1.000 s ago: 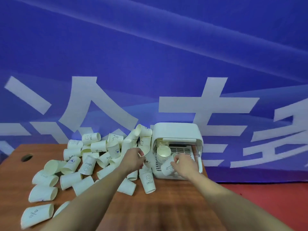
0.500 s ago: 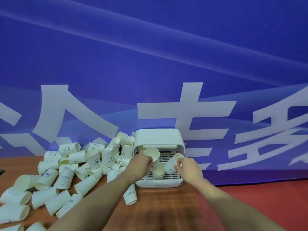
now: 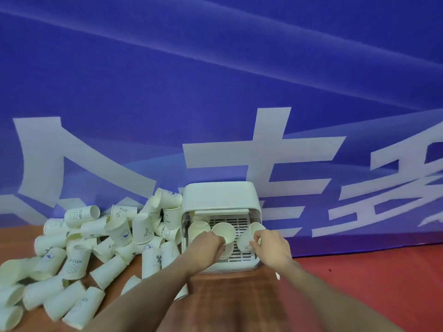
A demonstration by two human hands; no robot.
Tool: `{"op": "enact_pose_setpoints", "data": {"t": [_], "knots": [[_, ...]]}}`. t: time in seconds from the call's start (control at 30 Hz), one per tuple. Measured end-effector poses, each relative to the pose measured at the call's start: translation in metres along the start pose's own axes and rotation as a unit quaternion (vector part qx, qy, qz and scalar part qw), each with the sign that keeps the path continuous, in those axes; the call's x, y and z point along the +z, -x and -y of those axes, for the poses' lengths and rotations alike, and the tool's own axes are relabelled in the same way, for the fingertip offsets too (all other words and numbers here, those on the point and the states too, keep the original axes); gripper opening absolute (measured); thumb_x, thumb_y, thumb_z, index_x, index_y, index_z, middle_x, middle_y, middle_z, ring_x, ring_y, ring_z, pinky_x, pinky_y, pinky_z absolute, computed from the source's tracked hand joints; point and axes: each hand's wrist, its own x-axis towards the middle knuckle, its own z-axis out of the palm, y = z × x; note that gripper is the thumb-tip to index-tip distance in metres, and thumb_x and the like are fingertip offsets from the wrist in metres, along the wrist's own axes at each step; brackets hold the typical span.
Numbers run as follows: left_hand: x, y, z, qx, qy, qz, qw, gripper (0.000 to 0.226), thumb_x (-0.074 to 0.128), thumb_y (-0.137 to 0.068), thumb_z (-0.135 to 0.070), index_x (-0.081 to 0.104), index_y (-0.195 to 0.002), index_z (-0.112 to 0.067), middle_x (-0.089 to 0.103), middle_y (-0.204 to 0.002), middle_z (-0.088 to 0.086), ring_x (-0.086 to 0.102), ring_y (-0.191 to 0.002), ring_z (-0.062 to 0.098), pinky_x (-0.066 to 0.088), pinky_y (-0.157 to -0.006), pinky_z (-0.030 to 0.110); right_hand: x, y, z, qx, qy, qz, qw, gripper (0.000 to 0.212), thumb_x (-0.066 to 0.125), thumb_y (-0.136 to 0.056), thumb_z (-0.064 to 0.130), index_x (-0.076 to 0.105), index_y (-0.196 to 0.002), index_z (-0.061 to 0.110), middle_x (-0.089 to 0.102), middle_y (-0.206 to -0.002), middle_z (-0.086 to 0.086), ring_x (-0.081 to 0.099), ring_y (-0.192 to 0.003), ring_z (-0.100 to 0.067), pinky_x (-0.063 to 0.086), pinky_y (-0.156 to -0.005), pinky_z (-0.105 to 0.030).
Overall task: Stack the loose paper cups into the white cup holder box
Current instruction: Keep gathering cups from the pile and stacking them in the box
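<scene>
The white cup holder box point(image 3: 220, 195) stands open at the table's far edge, a slatted tray inside it. A stack of cups point(image 3: 197, 230) leans in its left side. My left hand point(image 3: 206, 248) grips one paper cup point(image 3: 225, 232) over the tray, mouth facing me. My right hand point(image 3: 271, 248) holds a second paper cup point(image 3: 249, 237) at the box's right front, tilted. A big heap of loose paper cups point(image 3: 100, 238) lies left of the box.
The wooden table point(image 3: 215, 305) ends just right of the box; red floor point(image 3: 374, 279) lies beyond. A blue banner with white characters point(image 3: 215, 104) hangs right behind the box and the cups.
Both hands carried their cups from the front of the pile to the box opening. My view shifted left-to-right, so the box now sits nearer the centre.
</scene>
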Motion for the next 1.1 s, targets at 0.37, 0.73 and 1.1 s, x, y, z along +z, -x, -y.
{"op": "enact_pose_setpoints", "data": {"t": [0.37, 0.73, 1.1], "knots": [[0.016, -0.010, 0.012, -0.039, -0.035, 0.048, 0.997, 0.035, 0.049, -0.095, -0.033, 0.063, -0.121, -0.014, 0.065, -0.113, 0.016, 0.061, -0.105, 0.032, 0.048, -0.087, 0.039, 0.006, -0.007, -0.001, -0.013, -0.001, -0.003, 1.000, 0.018, 0.054, -0.093, 0.039, 0.065, -0.090, 0.026, 0.067, -0.087, 0.001, 0.062, -0.087, -0.021, 0.047, -0.070, -0.031], [-0.003, 0.033, 0.025, -0.055, -0.058, 0.017, 0.997, 0.032, 0.044, -0.096, -0.038, 0.068, -0.107, -0.020, 0.070, -0.099, 0.010, 0.065, -0.094, 0.031, 0.050, -0.074, 0.035, -0.004, 0.013, 0.037, -0.115, 0.052, -0.039, 0.991, 0.025, 0.050, -0.095, 0.037, 0.070, -0.091, 0.023, 0.070, -0.085, -0.001, 0.064, -0.088, -0.026, 0.044, -0.069, -0.032], [0.000, 0.066, 0.058, -0.084, -0.068, 0.045, 0.993, 0.037, 0.047, -0.096, -0.038, 0.059, -0.128, -0.023, 0.065, -0.117, 0.008, 0.059, -0.110, 0.029, 0.046, -0.090, 0.037, 0.018, 0.009, 0.071, -0.174, 0.226, 0.005, 0.958, 0.020, 0.050, -0.094, 0.016, 0.069, -0.095, 0.018, 0.069, -0.093, -0.006, 0.066, -0.091, -0.030, 0.035, -0.062, -0.031]]}}
